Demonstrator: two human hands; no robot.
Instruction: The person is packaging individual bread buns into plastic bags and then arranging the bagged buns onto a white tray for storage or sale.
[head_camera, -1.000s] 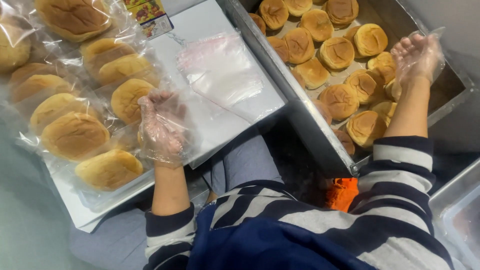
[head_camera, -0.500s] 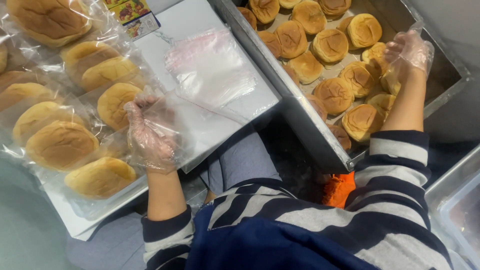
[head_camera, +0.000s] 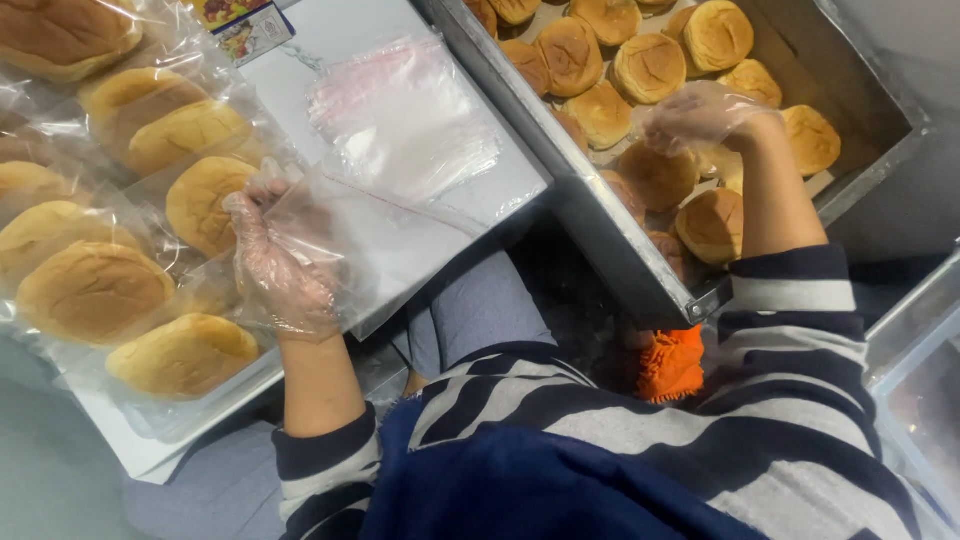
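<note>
White board (head_camera: 330, 35) across the lap serves as work surface, a metal tray (head_camera: 600, 250) set against its right edge. Left hand (head_camera: 275, 265), in a thin disposable glove, pinches one clear plastic bag (head_camera: 370, 235) at its edge, fingers closed on the film; the bag lies half lifted over the board's near side. Right hand (head_camera: 700, 115), also gloved, reaches into the tray, fingers curled down over a bun (head_camera: 658, 175); whether it actually grips the bun cannot be told. Loose buns (head_camera: 650, 65) crowd the tray around that hand. Just above the held bag, a stack of empty clear bags (head_camera: 405, 115) rests on the board. Left of the left hand, bagged buns (head_camera: 95, 290) lie in rows. Striped sleeves (head_camera: 790, 300) cover both forearms; an orange cloth (head_camera: 670, 365) sits below the tray.
</note>
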